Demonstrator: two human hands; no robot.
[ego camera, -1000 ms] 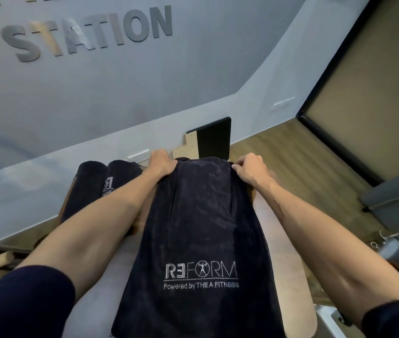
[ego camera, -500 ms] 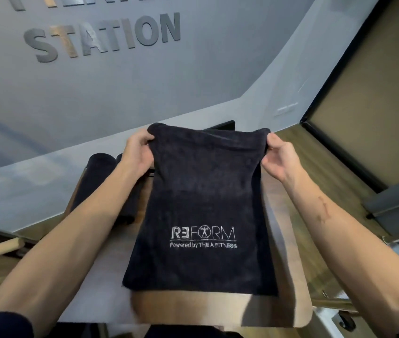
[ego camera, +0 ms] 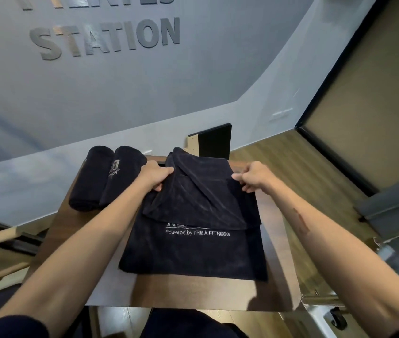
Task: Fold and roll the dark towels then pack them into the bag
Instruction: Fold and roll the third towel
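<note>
Towel now lowered onto table, top folded over, both hands' fingers pinching it.

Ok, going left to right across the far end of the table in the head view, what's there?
Outer rolled towel → second rolled towel → left hand → folded-over flap of the flat towel → right hand.

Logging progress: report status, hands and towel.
Left hand and right hand each pinch the folded-over far edge of the dark towel. Towel lies on the table. Two rolled towels beside it. Nothing blocking.
</note>
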